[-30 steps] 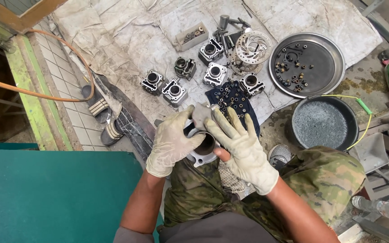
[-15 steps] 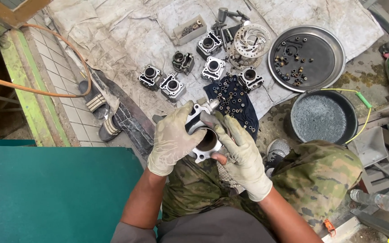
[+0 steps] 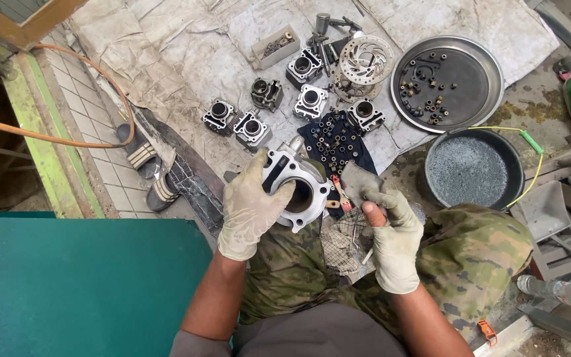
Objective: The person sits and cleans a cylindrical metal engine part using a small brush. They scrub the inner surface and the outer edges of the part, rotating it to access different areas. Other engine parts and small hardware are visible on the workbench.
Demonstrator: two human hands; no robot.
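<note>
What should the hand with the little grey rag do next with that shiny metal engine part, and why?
Probably bring the small grey rag to the open round bore of the silver metal engine cylinder and wipe inside. The left hand grips the cylinder with its bore facing up, while the right hand pinches the rag just beside it, apart from the metal.
</note>
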